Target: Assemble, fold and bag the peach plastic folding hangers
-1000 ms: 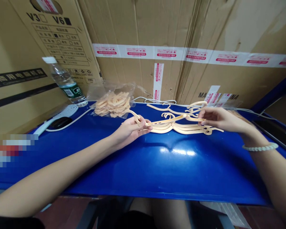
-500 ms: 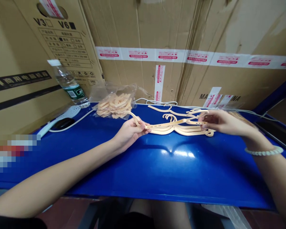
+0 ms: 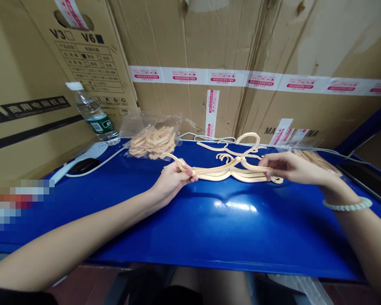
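A cream plastic hanger (image 3: 225, 166) stretches between my two hands just above the blue table (image 3: 190, 220). My left hand (image 3: 173, 180) is closed on its left end. My right hand (image 3: 287, 168) pinches its right end, with a pale bead bracelet on that wrist. The hanger's hook (image 3: 249, 140) curls up near the middle. Under it lies a small pile of the same cream hangers (image 3: 241, 176).
A clear bag of small cream parts (image 3: 152, 142) sits at the back. A water bottle (image 3: 93, 113), a white power strip (image 3: 82, 159) with a black plug and white cables lie at back left. Cardboard boxes (image 3: 241, 63) wall the table's far side.
The hanger held between my hands has turned so its hook now points up. Both hands have sunk a little towards the pile.
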Demonstrator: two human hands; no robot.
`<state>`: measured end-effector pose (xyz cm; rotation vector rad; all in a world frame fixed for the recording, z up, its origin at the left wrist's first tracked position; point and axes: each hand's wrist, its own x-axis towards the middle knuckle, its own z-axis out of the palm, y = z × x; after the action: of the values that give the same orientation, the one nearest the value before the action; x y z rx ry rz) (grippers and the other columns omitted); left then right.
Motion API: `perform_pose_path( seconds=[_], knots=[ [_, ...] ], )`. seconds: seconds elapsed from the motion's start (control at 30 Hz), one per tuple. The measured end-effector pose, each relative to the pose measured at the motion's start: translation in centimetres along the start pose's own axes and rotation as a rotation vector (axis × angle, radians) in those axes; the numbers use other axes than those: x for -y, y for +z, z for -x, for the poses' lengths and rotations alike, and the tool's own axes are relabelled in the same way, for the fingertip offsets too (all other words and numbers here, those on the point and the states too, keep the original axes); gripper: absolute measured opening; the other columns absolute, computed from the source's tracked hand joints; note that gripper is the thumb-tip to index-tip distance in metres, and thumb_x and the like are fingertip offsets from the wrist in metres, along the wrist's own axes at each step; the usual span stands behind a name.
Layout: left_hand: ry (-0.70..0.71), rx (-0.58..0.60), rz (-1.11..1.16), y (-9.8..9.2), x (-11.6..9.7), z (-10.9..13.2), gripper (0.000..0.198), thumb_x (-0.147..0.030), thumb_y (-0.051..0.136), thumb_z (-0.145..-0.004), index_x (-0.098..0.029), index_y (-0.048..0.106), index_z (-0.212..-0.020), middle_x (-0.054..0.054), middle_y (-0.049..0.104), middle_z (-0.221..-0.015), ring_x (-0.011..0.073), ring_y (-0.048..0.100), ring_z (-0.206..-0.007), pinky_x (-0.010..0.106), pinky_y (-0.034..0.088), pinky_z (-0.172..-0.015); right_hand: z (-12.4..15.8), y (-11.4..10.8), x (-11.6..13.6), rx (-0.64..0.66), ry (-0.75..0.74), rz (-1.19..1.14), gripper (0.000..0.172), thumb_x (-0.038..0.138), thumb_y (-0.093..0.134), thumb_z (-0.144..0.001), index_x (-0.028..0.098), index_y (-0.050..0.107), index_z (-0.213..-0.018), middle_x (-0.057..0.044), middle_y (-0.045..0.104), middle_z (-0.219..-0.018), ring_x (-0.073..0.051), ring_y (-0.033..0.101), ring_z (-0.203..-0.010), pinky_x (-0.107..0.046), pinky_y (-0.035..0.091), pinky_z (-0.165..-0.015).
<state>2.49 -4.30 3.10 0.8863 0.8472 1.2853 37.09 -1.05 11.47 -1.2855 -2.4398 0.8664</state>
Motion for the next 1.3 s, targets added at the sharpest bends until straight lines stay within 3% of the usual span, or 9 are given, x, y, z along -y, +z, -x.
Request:
perform_pose_path(
  seconds=[0.33, 0.43, 0.53, 0.63, 0.73, 0.83, 0.9, 1.0, 1.3],
  knots=[
    [0.081, -0.091, 0.083, -0.4, 0.4, -0.6, 0.019, -0.004, 0.079, -0.071, -0.013, 0.062, -0.068, 0.002, 0.071, -0.076, 0.0124, 0.072, -0.072, 0.025, 0.060, -0.078, 0.2, 0.3, 0.7, 0.019, 0.043, -0.073, 0.045, 0.060, 0.068, -0.083, 0.018, 0.064, -0.097, -0.004, 0.071, -0.070, -0.018, 0.063, -0.062, -0.027, 0.040, -0.054],
    [0.090, -0.133, 0.091, -0.1, 0.4, -0.6, 0.015, -0.006, 0.077, -0.076, -0.012, 0.063, -0.076, 0.004, 0.072, -0.081, 0.0146, 0.074, -0.080, 0.025, 0.059, -0.084, 0.3, 0.2, 0.6, -0.012, 0.042, -0.123, 0.045, 0.060, 0.069, -0.083, 0.018, 0.062, -0.098, -0.004, 0.070, -0.071, -0.018, 0.065, -0.064, -0.028, 0.043, -0.055],
    [0.095, -0.134, -0.014, 0.2, 0.4, 0.1, 0.012, -0.020, 0.072, -0.086, -0.014, 0.064, -0.092, 0.006, 0.073, -0.088, 0.0167, 0.075, -0.080, 0.029, 0.060, -0.081, 0.5, 0.0, 0.4, -0.060, 0.032, -0.165, 0.045, 0.058, 0.071, -0.083, 0.017, 0.061, -0.100, -0.005, 0.069, -0.073, -0.018, 0.065, -0.066, -0.030, 0.047, -0.058],
    [0.221, 0.063, -0.374, 0.6, 0.6, 1.6, 0.023, -0.035, 0.062, -0.095, -0.018, 0.062, -0.109, 0.009, 0.075, -0.096, 0.0215, 0.074, -0.083, 0.037, 0.061, -0.080, 0.7, -0.2, 0.5, -0.084, 0.032, -0.195, 0.047, 0.057, 0.073, -0.083, 0.017, 0.060, -0.106, -0.004, 0.070, -0.074, -0.018, 0.065, -0.066, -0.030, 0.047, -0.058],
    [0.590, 0.486, -0.923, 0.9, 0.8, 3.5, 0.026, -0.031, 0.063, -0.094, -0.019, 0.067, -0.116, 0.014, 0.073, -0.118, 0.0285, 0.068, -0.114, 0.045, 0.051, -0.104, 0.8, -0.2, 0.8, -0.054, 0.047, -0.202, 0.050, 0.057, 0.073, -0.083, 0.017, 0.060, -0.109, -0.005, 0.072, -0.075, -0.019, 0.067, -0.069, -0.030, 0.048, -0.059],
    [0.871, 0.735, -1.239, 1.0, 1.0, 4.7, 0.041, -0.036, 0.062, -0.095, -0.017, 0.062, -0.131, 0.018, 0.065, -0.136, 0.0344, 0.056, -0.133, 0.052, 0.038, -0.117, 0.6, 0.1, 1.0, 0.032, 0.066, -0.173, 0.048, 0.057, 0.073, -0.083, 0.017, 0.061, -0.108, -0.006, 0.073, -0.076, -0.021, 0.069, -0.073, -0.029, 0.048, -0.060],
    [0.938, 0.763, -1.357, 0.9, 1.2, 4.9, 0.052, -0.045, 0.060, -0.096, -0.014, 0.057, -0.138, 0.021, 0.058, -0.145, 0.0388, 0.049, -0.139, 0.057, 0.033, -0.119, 0.3, 0.4, 0.8, 0.094, 0.062, -0.128, 0.041, 0.053, 0.072, -0.083, 0.018, 0.063, -0.101, -0.006, 0.073, -0.079, -0.021, 0.070, -0.074, -0.029, 0.049, -0.061],
    [0.897, 0.744, -1.460, 0.6, 1.6, 4.8, 0.062, -0.054, 0.055, -0.097, -0.012, 0.054, -0.142, 0.024, 0.053, -0.149, 0.0420, 0.047, -0.140, 0.060, 0.034, -0.117, 0.1, 1.0, 0.5, 0.108, 0.042, 0.044, 0.025, 0.042, 0.072, -0.082, 0.019, 0.065, -0.087, -0.005, 0.073, -0.082, -0.020, 0.069, -0.074, -0.029, 0.049, -0.065],
    [0.755, 0.747, -1.556, 0.5, 1.7, 4.6, 0.061, -0.057, 0.049, -0.099, -0.013, 0.054, -0.142, 0.023, 0.052, -0.150, 0.0412, 0.047, -0.140, 0.060, 0.034, -0.116, -0.4, 2.4, 0.1, 0.117, 0.079, 0.463, 0.003, 0.018, 0.067, -0.073, 0.019, 0.070, -0.073, -0.004, 0.072, -0.080, -0.020, 0.066, -0.073, -0.028, 0.045, -0.065]
  ],
)
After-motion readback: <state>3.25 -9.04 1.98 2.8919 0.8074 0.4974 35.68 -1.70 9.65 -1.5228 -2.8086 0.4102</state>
